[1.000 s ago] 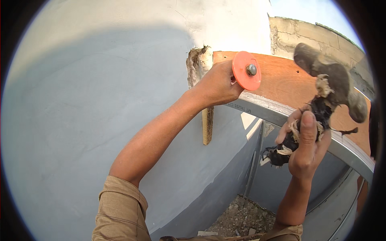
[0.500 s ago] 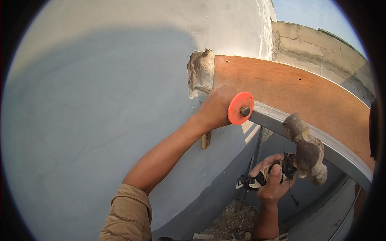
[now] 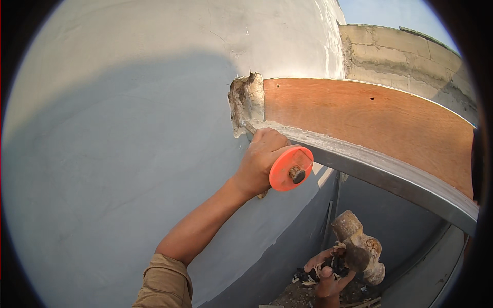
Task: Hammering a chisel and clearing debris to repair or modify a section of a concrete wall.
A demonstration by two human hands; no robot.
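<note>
My left hand (image 3: pixel 261 158) is closed round a chisel (image 3: pixel 250 128) with a round orange hand guard (image 3: pixel 280 177). The chisel's dark struck end faces me, and its far end meets the lower edge of a rough broken hole (image 3: pixel 238 105) in the plaster wall. Lower right, my right hand (image 3: pixel 328 283) grips a hammer (image 3: pixel 358 250) with a worn, dusty metal head. Ragged black and pale wrapping covers its handle, partly hidden by the fingers. The hammer head is well apart from the chisel.
A brown wooden board (image 3: pixel 370 110) runs right from the hole, above a dusty grey metal frame bar (image 3: pixel 390 184). The smooth grey wall (image 3: pixel 123 154) fills the left. A block wall (image 3: pixel 395 54) stands behind. Rubble (image 3: pixel 292 296) lies on the ground below.
The hammer has dropped down and left, away from the bar. My left hand sits lower with the chisel, whose far end now shows at the hole. The view has shifted slightly.
</note>
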